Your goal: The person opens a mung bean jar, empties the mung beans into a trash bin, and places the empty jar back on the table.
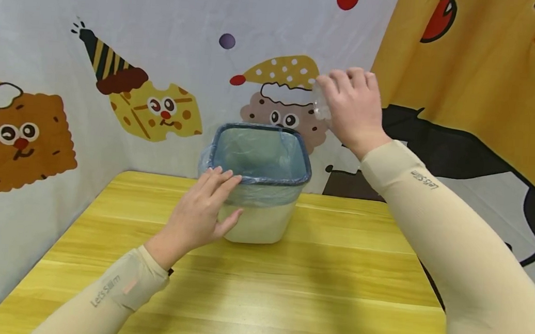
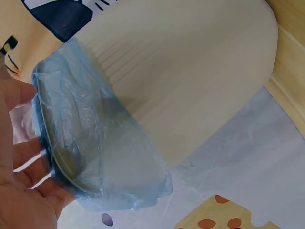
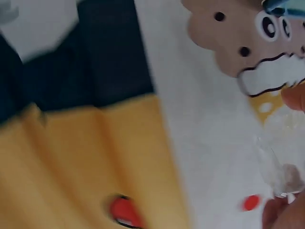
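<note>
A pale bin (image 1: 263, 221) stands on the table, with a thin blue bag (image 2: 90, 129) lining it and folded over its rim. My left hand (image 1: 199, 209) rests at the near left of that rim, its fingers extended and the thumb spread apart. Above the bin's right side, my right hand (image 1: 353, 108) holds a clear plastic item (image 3: 279, 148). It looks like a bottle or cup, but its exact kind cannot be made out because the fingers cover much of it. In the head view only a strip of the clear plastic shows left of the hand.
The wood-grain table (image 1: 249, 295) has its back edge just behind the bin. A cartoon-printed white cloth (image 1: 176, 5) hangs behind and to the left. On the right hangs a yellow and black printed curtain (image 1: 478, 88).
</note>
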`<move>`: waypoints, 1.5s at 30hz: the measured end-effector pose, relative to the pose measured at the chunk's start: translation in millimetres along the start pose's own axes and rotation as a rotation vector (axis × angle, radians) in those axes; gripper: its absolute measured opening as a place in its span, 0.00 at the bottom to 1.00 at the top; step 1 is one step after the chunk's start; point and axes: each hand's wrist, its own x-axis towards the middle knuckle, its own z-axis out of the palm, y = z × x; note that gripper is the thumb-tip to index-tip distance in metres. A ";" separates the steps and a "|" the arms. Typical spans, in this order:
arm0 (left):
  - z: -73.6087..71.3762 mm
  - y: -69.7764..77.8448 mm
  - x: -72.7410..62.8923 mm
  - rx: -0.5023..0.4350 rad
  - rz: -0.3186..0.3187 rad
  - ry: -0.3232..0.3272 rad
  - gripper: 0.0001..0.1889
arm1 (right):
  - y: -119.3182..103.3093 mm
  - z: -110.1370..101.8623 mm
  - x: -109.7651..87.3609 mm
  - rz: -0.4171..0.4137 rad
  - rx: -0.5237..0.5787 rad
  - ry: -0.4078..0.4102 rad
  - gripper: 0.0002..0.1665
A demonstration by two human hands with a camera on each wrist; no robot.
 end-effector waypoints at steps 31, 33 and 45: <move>-9.8 7.1 -83.9 -0.135 -0.282 -0.092 0.36 | -92.2 189.4 -199.2 1.051 1.081 -0.406 0.56; -7.2 10.1 -88.5 -0.143 -0.292 -0.105 0.35 | -97.9 191.1 -199.3 1.041 1.079 -0.420 0.56; 7.8 23.5 -101.2 -0.160 -0.306 -0.188 0.34 | -112.9 199.9 -202.1 1.029 1.079 -0.495 0.60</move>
